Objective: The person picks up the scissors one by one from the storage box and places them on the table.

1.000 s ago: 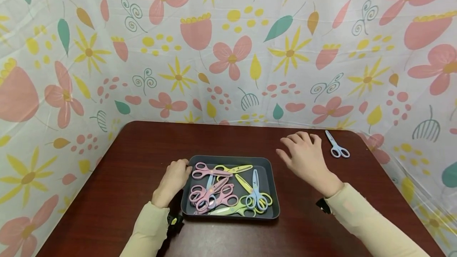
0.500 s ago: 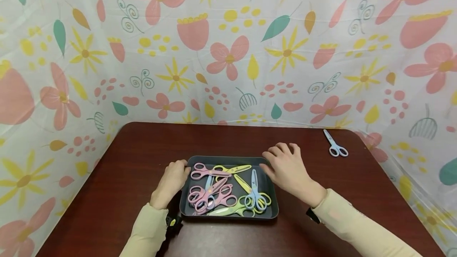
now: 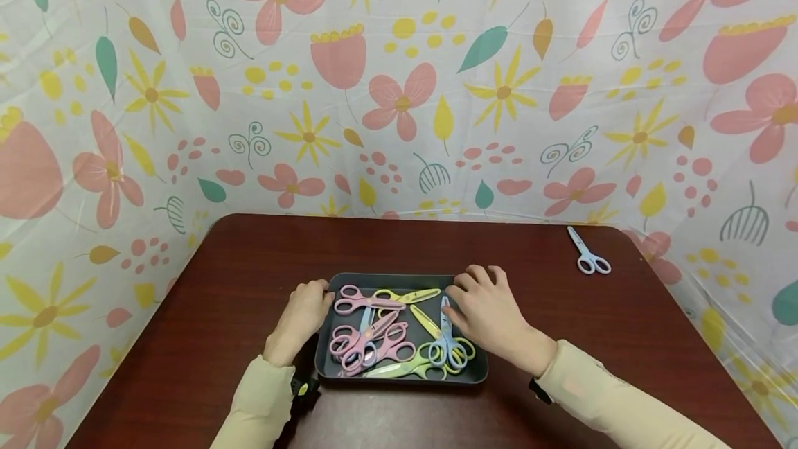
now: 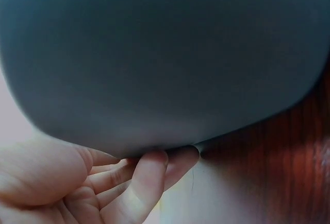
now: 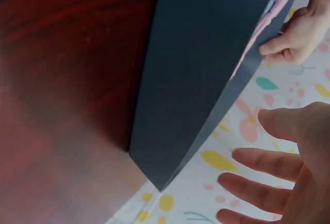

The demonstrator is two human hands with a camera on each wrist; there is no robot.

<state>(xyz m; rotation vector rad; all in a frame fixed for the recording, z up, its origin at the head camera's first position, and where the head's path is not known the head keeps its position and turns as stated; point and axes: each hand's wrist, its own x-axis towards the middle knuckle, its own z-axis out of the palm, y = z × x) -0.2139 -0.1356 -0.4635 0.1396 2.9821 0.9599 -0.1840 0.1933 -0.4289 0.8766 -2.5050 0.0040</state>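
Note:
A dark grey tray (image 3: 399, 381) stands on the table with several scissors piled inside: pink scissors (image 3: 368, 298), yellow scissors (image 3: 408, 296), green scissors (image 3: 399, 368) and blue scissors (image 3: 446, 338). At its left wall my left hand (image 3: 300, 317) grips the rim; the left wrist view shows the thumb (image 4: 147, 177) against the tray's side (image 4: 165, 80). My right hand (image 3: 489, 310) hovers over the tray's right edge, fingers spread and loosely bent, thumb close to the blades of the blue scissors. Nothing is held in it in the right wrist view.
One light blue pair of scissors (image 3: 588, 255) lies alone at the table's back right. The dark red wooden table (image 3: 262, 248) is backed by a flower-print cloth (image 3: 399, 158) that also hangs along both sides.
My right hand has moved left and slightly down, from beside the lone blue scissors to over the tray's right edge. My left hand has stayed on the tray's rim.

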